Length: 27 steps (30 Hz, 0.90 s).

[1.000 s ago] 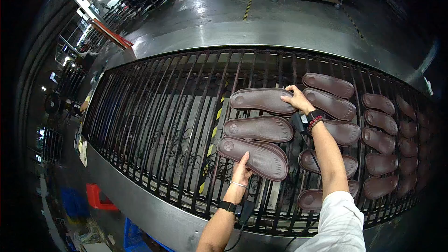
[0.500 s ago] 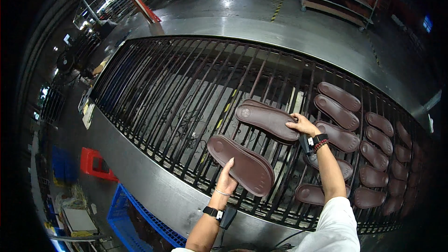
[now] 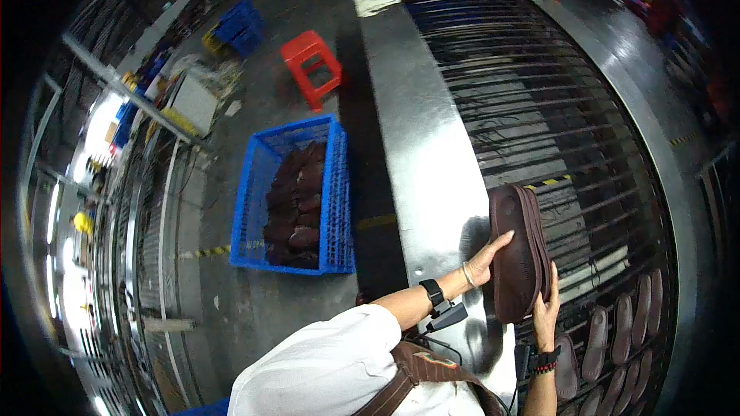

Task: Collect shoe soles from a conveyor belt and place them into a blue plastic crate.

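Observation:
Both of my hands hold one stack of brown shoe soles (image 3: 515, 281) upright above the metal edge of the conveyor. My left hand (image 3: 483, 263) is closed on the stack's left side, its thumb lying across the front sole. My right hand (image 3: 546, 312) grips the right side near the bottom, with its fingers partly hidden behind the soles. Several more soles (image 3: 596, 343) lie in rows on the conveyor rods, to the right of my right hand.
A blue plastic crate (image 3: 336, 200) on the floor at left holds a pile of brown soles (image 3: 297, 204). Behind it stands a red stool (image 3: 312, 69). The smooth metal border (image 3: 420, 119) runs beside the dark conveyor rods (image 3: 516, 100). Blue bins (image 3: 239, 27) sit farther back.
My view has turned left, bringing the crate into sight. The soles held separately in each hand are now together in one stack between both hands, over the metal border.

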Each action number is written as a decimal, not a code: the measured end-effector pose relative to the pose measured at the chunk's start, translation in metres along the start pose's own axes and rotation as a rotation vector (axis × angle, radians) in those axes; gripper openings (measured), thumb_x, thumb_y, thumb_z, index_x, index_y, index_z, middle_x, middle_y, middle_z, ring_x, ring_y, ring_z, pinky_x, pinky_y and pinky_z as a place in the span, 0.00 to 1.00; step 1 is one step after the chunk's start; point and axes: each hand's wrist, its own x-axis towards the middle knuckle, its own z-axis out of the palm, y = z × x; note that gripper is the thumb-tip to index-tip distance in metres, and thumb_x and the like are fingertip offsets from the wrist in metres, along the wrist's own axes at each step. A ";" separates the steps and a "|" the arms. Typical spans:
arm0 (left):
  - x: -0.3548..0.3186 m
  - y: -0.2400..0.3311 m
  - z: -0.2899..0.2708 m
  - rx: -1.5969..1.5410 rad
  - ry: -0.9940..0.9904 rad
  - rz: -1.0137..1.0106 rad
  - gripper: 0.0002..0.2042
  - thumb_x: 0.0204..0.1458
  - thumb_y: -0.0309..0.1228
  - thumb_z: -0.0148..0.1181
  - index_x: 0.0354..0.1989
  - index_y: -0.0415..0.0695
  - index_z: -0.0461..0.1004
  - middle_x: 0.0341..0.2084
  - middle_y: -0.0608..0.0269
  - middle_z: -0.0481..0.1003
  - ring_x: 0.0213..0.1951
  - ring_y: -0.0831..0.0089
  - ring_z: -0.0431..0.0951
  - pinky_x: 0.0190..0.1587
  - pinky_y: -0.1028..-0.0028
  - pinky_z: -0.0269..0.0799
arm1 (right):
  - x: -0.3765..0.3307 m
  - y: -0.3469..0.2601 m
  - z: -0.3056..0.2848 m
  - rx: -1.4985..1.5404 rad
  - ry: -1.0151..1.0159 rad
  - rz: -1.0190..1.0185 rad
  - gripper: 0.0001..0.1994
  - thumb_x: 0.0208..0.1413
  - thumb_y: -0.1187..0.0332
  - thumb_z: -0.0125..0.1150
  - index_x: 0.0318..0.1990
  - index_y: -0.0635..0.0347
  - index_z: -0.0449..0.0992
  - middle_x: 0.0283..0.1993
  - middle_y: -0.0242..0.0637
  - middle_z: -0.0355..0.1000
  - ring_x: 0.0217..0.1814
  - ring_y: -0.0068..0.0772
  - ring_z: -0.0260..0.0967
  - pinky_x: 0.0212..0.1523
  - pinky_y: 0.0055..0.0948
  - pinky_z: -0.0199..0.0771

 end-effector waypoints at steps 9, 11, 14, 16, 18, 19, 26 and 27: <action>-0.134 0.139 -0.101 -0.084 0.150 0.365 0.25 0.46 0.47 0.57 0.48 0.43 0.65 0.43 0.60 0.70 0.44 0.70 0.70 0.49 0.68 0.66 | 0.026 -0.068 0.183 -0.197 -0.427 -0.149 0.25 0.55 0.71 0.45 0.60 0.66 0.49 0.61 0.47 0.50 0.63 0.38 0.47 0.61 0.30 0.46; -0.163 0.170 -0.125 -0.005 0.224 0.540 0.24 0.46 0.42 0.57 0.50 0.44 0.63 0.43 0.61 0.68 0.43 0.70 0.70 0.48 0.69 0.66 | 0.034 -0.082 0.230 -0.077 -0.642 -0.074 0.27 0.55 0.68 0.46 0.60 0.67 0.46 0.62 0.48 0.48 0.64 0.38 0.44 0.62 0.30 0.44; -0.219 0.213 -0.146 -0.051 0.377 0.729 0.24 0.46 0.38 0.58 0.51 0.44 0.62 0.42 0.61 0.68 0.44 0.71 0.69 0.46 0.71 0.66 | 0.034 -0.107 0.313 -0.165 -0.883 -0.004 0.39 0.50 0.60 0.57 0.61 0.67 0.39 0.60 0.50 0.49 0.63 0.38 0.45 0.61 0.29 0.46; -0.248 0.240 -0.173 -0.056 0.449 0.845 0.25 0.45 0.36 0.59 0.51 0.42 0.60 0.42 0.62 0.68 0.43 0.73 0.68 0.46 0.73 0.66 | 0.032 -0.132 0.375 -0.094 -0.965 0.170 0.42 0.47 0.60 0.60 0.61 0.66 0.39 0.60 0.49 0.49 0.62 0.38 0.47 0.60 0.30 0.48; -0.273 0.269 -0.202 -0.060 0.522 0.950 0.26 0.44 0.33 0.61 0.51 0.41 0.59 0.41 0.62 0.67 0.42 0.74 0.68 0.46 0.75 0.65 | 0.030 -0.131 0.430 -0.076 -0.940 0.230 0.37 0.47 0.65 0.60 0.60 0.63 0.43 0.57 0.43 0.54 0.58 0.34 0.53 0.57 0.30 0.54; -0.287 0.286 -0.215 -0.049 0.589 0.997 0.26 0.44 0.33 0.61 0.51 0.40 0.59 0.41 0.62 0.67 0.42 0.75 0.68 0.46 0.75 0.65 | 0.030 -0.129 0.459 -0.038 -0.955 0.264 0.36 0.47 0.67 0.60 0.60 0.62 0.44 0.56 0.42 0.55 0.57 0.34 0.54 0.57 0.29 0.55; -0.332 0.367 -0.343 0.120 0.772 0.991 0.37 0.45 0.41 0.60 0.58 0.36 0.47 0.51 0.55 0.59 0.52 0.69 0.59 0.54 0.73 0.55 | 0.050 -0.104 0.618 0.053 -0.876 0.585 0.26 0.44 0.74 0.57 0.54 0.61 0.59 0.48 0.37 0.65 0.49 0.32 0.62 0.51 0.30 0.60; -0.336 0.370 -0.367 0.192 0.768 0.962 0.39 0.46 0.44 0.59 0.59 0.35 0.45 0.54 0.53 0.57 0.55 0.68 0.56 0.57 0.72 0.51 | 0.055 -0.106 0.635 0.092 -0.877 0.612 0.25 0.45 0.73 0.57 0.53 0.61 0.59 0.48 0.37 0.64 0.49 0.31 0.61 0.51 0.29 0.60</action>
